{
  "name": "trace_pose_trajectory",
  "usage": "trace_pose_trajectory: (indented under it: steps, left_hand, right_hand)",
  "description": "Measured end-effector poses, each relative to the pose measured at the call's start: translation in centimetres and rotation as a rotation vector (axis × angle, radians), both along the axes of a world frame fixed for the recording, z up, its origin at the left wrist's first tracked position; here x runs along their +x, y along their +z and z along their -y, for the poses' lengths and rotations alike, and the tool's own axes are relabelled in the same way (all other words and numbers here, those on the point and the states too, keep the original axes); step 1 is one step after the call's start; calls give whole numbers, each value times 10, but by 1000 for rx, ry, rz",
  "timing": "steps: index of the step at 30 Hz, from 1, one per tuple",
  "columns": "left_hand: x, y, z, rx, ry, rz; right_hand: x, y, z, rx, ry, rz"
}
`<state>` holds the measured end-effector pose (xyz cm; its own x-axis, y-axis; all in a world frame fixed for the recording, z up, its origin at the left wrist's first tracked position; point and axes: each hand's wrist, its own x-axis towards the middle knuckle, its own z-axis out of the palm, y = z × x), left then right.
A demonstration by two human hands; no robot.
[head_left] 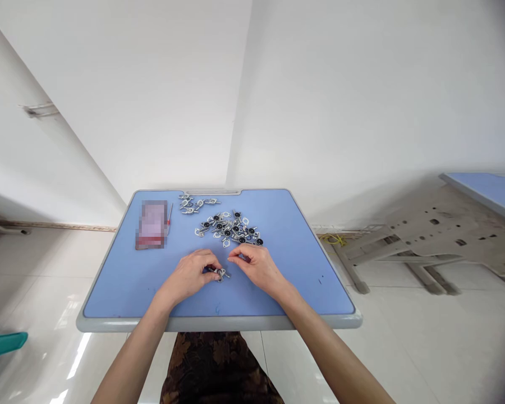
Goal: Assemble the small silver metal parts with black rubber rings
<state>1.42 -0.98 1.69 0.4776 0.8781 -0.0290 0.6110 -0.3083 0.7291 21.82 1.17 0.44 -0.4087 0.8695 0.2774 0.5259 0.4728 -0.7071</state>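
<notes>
Head camera, looking forward and down: a person sits at a blue-topped desk [303,258] with a grey rim, both bare forearms reaching in from the bottom edge. The left hand [191,272] pinches a small metal fitting [221,274] between thumb and fingers, near the middle of the desk's front half; the fitting's silvery plate pokes out toward the right. The right hand [258,269] is just beside it, thumb and fingertips drawn close together; whether anything tiny is between them cannot be told. Just beyond the hands lies a loose pile of metal fittings [235,229], many with round black caps, mixed with flat silvery plates. Farther back and to the left is a smaller cluster of fittings [200,203]. Left of that, a slim rod with a red part [169,223] lies beside a pixelated rectangular item [152,221]. Patterned dark clothing [219,365] shows below the desk.
</notes>
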Motion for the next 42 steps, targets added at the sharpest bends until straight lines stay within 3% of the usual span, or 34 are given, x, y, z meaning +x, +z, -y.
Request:
trace_pose_trajectory:
  steps: [7, 12, 26, 34, 42]
  left_hand:
    - [0, -1, 0, 19, -1, -3]
    - [0, -1, 0, 42, -2, -13]
    - [1, 0, 0, 30, -3, -28]
    - [0, -1, 0, 43, -4, -19]
    - [0, -1, 0, 53, -7, -23]
  right_hand:
    - [-1, -4, 4, -1, 153, 6]
    - [-4, -1, 9, -61, 146, 17]
    - [-1, -8, 7, 55, 275, 11]
    - [0, -9, 6, 35, 267, 19]
    - [1, -10, 8, 155, 306, 38]
